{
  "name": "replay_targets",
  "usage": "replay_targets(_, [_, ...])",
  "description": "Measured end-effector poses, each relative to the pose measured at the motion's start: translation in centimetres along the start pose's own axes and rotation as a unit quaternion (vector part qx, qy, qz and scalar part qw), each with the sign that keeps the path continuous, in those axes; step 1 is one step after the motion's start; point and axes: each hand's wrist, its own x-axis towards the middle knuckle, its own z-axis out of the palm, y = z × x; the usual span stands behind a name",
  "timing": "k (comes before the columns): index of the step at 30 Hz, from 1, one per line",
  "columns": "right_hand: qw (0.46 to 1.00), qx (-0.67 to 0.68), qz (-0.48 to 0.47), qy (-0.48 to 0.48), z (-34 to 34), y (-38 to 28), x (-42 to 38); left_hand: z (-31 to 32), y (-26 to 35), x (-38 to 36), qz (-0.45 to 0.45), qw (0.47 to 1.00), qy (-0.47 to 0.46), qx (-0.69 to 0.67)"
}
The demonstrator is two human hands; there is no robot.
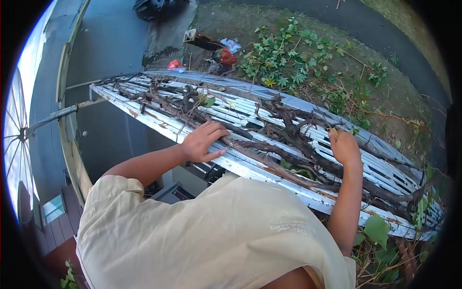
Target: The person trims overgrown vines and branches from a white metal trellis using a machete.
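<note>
A white slatted frame (159, 126) with peeling paint spans the view, and thick brown vine branches (293, 132) lie tangled along it. My left hand (204, 142) rests over the near rail and the branch there, its thumb apart and its fingers bent over the branch. Farther right, my right hand (344, 144) is closed at the far side of the slats, beside the branches. Its fingertips pinch something small and thin, too small to name.
Beyond the frame are green leafy plants (284, 60), a wooden post (204, 39) and red and white litter (227, 57). Wooden beams (63, 72) stand at the left. Vine leaves (377, 230) hang at the lower right.
</note>
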Motion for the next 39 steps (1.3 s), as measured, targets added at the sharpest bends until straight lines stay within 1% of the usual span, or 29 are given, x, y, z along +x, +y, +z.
replay_targets(2, [1.0, 0.004, -0.005, 0.008, 0.7, 0.5, -0.2, -0.1, -0.2, 0.4, 0.023, 0.999, 0.001, 0.022])
replay_targets(4, [1.0, 0.008, -0.005, 0.023, 0.6, 0.8, 0.2, -0.4, -0.4, 0.5, 0.018, 1.0, -0.015, -0.005])
replay_targets(7, [0.999, 0.004, 0.02, 0.044, 1.2, 1.6, 0.2, -0.4, -0.8, 0.3, 0.03, 0.999, -0.013, -0.008])
replay_targets(9, [0.998, 0.007, 0.029, 0.051, 1.7, 2.1, 0.1, -0.2, -0.6, 0.4, 0.037, 0.999, 0.004, -0.022])
replay_targets(11, [0.997, 0.007, 0.02, 0.073, 1.9, 2.1, 0.2, -0.3, -0.7, 0.2, 0.034, 0.999, 0.007, -0.034])
replay_targets(13, [0.997, 0.019, 0.021, 0.075, 1.6, 1.8, -0.2, -0.5, -0.5, 0.6, 0.034, 0.998, 0.01, -0.046])
replay_targets(15, [0.996, 0.024, 0.013, 0.09, 1.3, 1.2, -0.3, -0.9, 0.0, 1.5, -0.071, 0.981, 0.131, -0.124])
replay_targets(17, [0.996, 0.029, 0.034, 0.077, 0.7, 0.9, -0.4, -3.1, -1.7, 3.9, -0.07, 0.982, 0.175, 0.028])
replay_targets(18, [0.997, 0.027, 0.041, 0.062, 0.7, 0.7, -0.4, -4.9, -2.1, 6.0, -0.073, 0.973, 0.195, 0.102])
replay_targets(19, [0.997, 0.025, 0.041, 0.055, 1.1, 1.0, -0.1, -6.9, -3.2, 7.8, -0.088, 0.982, 0.093, 0.138])
replay_targets(20, [0.998, 0.025, 0.037, 0.044, 1.3, 1.1, 0.2, -8.7, -4.9, 9.0, -0.101, 0.98, -0.013, 0.173])
replay_targets(21, [0.998, 0.017, 0.038, 0.046, 1.4, 1.2, 0.3, -8.6, -7.7, 9.3, -0.086, 0.969, -0.083, 0.217])
replay_targets(22, [0.998, 0.01, 0.043, 0.054, 1.5, 1.5, 0.6, -8.5, -9.7, 10.3, -0.085, 0.969, -0.088, 0.215])
replay_targets(24, [0.998, 0.006, 0.044, 0.048, 1.8, 2.0, 0.8, -8.1, -13.4, 12.9, -0.008, 0.938, -0.282, 0.201])
replay_targets(25, [0.998, 0.014, 0.051, 0.041, 1.7, 1.9, 1.0, -8.1, -14.7, 14.3, -0.035, 0.946, -0.292, 0.135])
replay_targets(26, [0.998, 0.022, 0.055, 0.033, 1.5, 1.8, 1.2, -8.4, -16.3, 16.1, -0.107, 0.957, -0.264, 0.049])
replay_targets(27, [0.997, 0.025, 0.057, 0.039, 1.4, 1.7, 1.3, -9.1, -17.5, 18.5, -0.179, 0.955, -0.234, -0.037])
replay_targets(29, [0.997, 0.033, 0.063, 0.037, 1.1, 1.6, 1.5, -11.4, -22.9, 23.2, -0.243, 0.959, -0.133, -0.066])
replay_targets(30, [0.996, 0.039, 0.064, 0.037, 1.0, 1.5, 1.6, -12.8, -26.2, 25.7, -0.308, 0.948, -0.069, -0.047])
replay_targets(32, [0.996, 0.044, 0.071, 0.037, 0.8, 1.5, 1.7, -14.2, -35.4, 28.7, -0.328, 0.93, 0.075, -0.15])
replay_targets(34, [0.995, 0.047, 0.08, 0.042, 0.5, 1.5, 1.7, -16.3, -37.0, 30.9, -0.371, 0.912, 0.157, -0.074])
replay_targets(35, [0.994, 0.052, 0.088, 0.04, 0.3, 1.5, 1.7, -17.4, -39.3, 31.7, -0.364, 0.914, 0.161, -0.078])
replay_targets(36, [0.993, 0.058, 0.093, 0.035, 0.4, 1.4, 1.9, -18.2, -42.5, 31.5, -0.371, 0.895, 0.241, -0.05])
replay_targets(37, [0.993, 0.054, 0.07, 0.075, 1.0, 1.7, 1.8, -18.0, -42.1, 30.8, -0.382, 0.869, 0.314, -0.023])
replay_targets(38, [0.994, 0.049, 0.066, 0.069, 1.0, 1.8, 1.8, -18.8, -42.1, 30.3, -0.434, 0.823, 0.352, -0.102])
replay_targets(39, [0.991, 0.088, 0.093, 0.045, 0.6, 1.7, 2.2, -19.6, -43.6, 30.2, -0.431, 0.81, 0.375, -0.131])
